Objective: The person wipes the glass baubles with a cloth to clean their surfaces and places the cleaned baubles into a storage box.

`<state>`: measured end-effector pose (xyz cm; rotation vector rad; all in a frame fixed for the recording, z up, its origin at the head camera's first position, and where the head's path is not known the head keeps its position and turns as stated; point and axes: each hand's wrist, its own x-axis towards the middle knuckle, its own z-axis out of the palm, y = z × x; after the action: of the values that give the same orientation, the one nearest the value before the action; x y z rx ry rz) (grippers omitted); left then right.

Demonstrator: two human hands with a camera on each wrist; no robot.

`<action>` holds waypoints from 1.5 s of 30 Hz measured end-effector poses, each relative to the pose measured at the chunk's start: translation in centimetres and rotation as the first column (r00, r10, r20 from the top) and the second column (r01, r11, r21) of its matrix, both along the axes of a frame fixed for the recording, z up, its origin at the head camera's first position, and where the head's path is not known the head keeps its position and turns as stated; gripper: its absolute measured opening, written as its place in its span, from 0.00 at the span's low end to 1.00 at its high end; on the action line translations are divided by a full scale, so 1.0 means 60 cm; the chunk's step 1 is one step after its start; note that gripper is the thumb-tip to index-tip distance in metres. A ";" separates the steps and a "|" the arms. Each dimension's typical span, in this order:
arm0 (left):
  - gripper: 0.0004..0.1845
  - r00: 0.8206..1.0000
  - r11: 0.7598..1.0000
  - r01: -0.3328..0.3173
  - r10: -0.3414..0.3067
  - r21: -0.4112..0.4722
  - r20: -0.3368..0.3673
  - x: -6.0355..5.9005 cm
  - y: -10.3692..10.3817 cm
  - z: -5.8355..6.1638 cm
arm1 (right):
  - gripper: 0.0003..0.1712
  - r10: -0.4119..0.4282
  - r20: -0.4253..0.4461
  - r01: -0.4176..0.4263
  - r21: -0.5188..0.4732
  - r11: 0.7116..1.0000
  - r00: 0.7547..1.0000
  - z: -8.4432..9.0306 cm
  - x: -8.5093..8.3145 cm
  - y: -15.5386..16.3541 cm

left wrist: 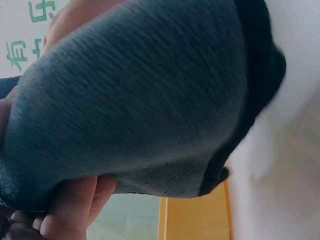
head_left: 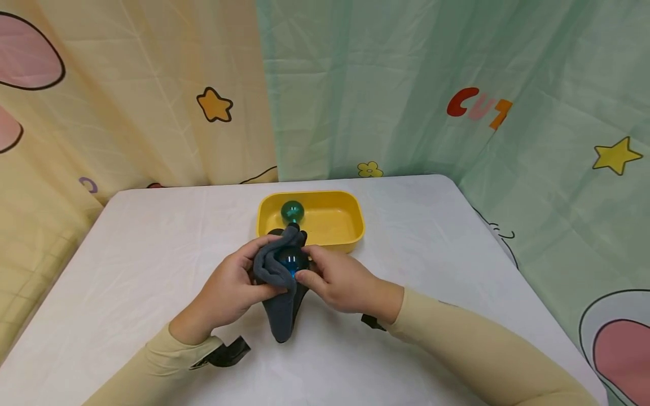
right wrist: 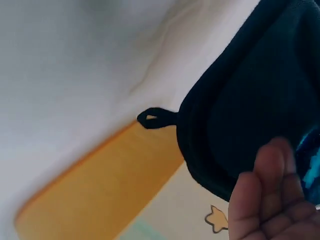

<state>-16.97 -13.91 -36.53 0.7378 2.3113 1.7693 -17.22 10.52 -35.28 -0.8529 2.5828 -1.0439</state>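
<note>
Grey cloth (head_left: 278,282): soft, fleecy, dark grey with a darker stitched edge; bunched round the blue ball at the top, its tail hanging down to the table in a narrow fold. The left wrist view shows a fine ribbed nap; the right wrist view shows a small hanging loop (right wrist: 150,119) at one corner.
Blue ball (head_left: 291,260): round, glossy, translucent teal-blue, with a bright glint; only a small window of it shows between the cloth folds, just in front of the tray.
Green ball (head_left: 292,212): round, glassy, dark green; lies inside the tray at its left side.
Dark stub (head_left: 293,228): small and black, above the cloth at the tray's near rim; what it belongs to cannot be made out.
Yellow tray (head_left: 350,225): smooth plastic, rectangular with rounded corners, shallow walls.
Left hand (head_left: 231,287): fingers curled round the cloth's left side, gripping it.
Right hand (head_left: 337,282): thumb and fingers pinch the wrapped blue ball from the right; the two hands sit close together.
Table (head_left: 152,254): covered in white, faintly creased sheeting.
Backdrop (head_left: 406,84): printed fabric, cream on the left and pale green on the right, with stars and letters.
Hidden: both wrist views are filled by cloth, blurred at close range.
</note>
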 end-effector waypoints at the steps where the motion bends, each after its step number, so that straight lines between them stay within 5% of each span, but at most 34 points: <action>1: 0.39 1.000 1.000 -0.003 0.003 -0.002 -0.003 0.000 0.000 0.000 | 0.34 0.008 -0.031 -0.007 0.023 1.000 0.999 0.000 0.001 0.000; 7: 0.39 1.000 1.000 -0.018 0.018 -0.004 -0.024 0.000 -0.005 0.001 | 0.45 0.085 -0.235 -0.044 0.174 0.984 0.968 0.006 0.003 -0.002; 13: 0.40 1.000 1.000 -0.005 0.005 0.015 -0.004 0.000 -0.005 0.004 | 0.38 0.131 -0.420 -0.025 0.248 0.968 0.898 0.006 0.002 -0.001; 16: 0.39 1.000 1.000 0.007 -0.008 0.017 0.009 0.002 -0.005 0.002 | 0.39 0.104 -0.344 -0.040 0.190 0.981 0.933 0.005 0.004 0.000; 19: 0.39 0.999 0.999 0.029 -0.029 0.025 0.017 0.004 -0.005 -0.001 | 0.35 0.047 -0.137 -0.041 0.051 0.998 0.989 0.004 0.005 -0.001; 22: 0.39 0.999 0.998 0.039 -0.040 0.041 0.023 0.006 -0.005 -0.004 | 0.28 -0.008 0.011 0.009 -0.041 0.999 1.000 0.002 0.007 -0.002; 24: 0.39 0.999 0.998 0.039 -0.040 0.051 0.020 0.006 -0.004 -0.006 | 0.27 -0.015 0.015 0.016 -0.055 0.998 1.000 0.000 0.008 -0.003; 30: 0.40 1.000 0.998 0.017 -0.016 0.059 -0.005 0.006 -0.006 -0.008 | 0.41 0.044 -0.156 -0.032 0.076 0.997 0.987 0.003 0.015 -0.005; 35: 0.40 1.000 0.999 0.012 -0.012 0.047 0.003 0.010 -0.010 -0.006 | 0.40 0.096 -0.337 -0.017 0.228 0.973 0.937 0.007 0.015 -0.008; 38: 0.40 1.000 0.999 0.019 -0.019 0.033 0.005 0.012 -0.012 -0.007 | 0.39 0.105 -0.404 -0.006 0.240 0.971 0.909 0.003 0.017 -0.008; 41: 0.39 1.000 0.999 0.030 -0.030 0.025 0.005 0.014 -0.013 -0.006 | 0.39 0.063 -0.326 -0.006 0.173 0.985 0.943 -0.001 0.019 -0.009; 45: 0.39 0.999 0.999 0.041 -0.041 0.023 0.005 0.015 -0.015 -0.006 | 0.32 -0.015 -0.108 0.018 0.024 1.000 0.994 -0.006 0.023 -0.012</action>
<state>-16.05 -14.82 -36.89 0.7777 2.2595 1.7809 -15.84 9.81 -35.63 -0.9072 2.6903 -0.9941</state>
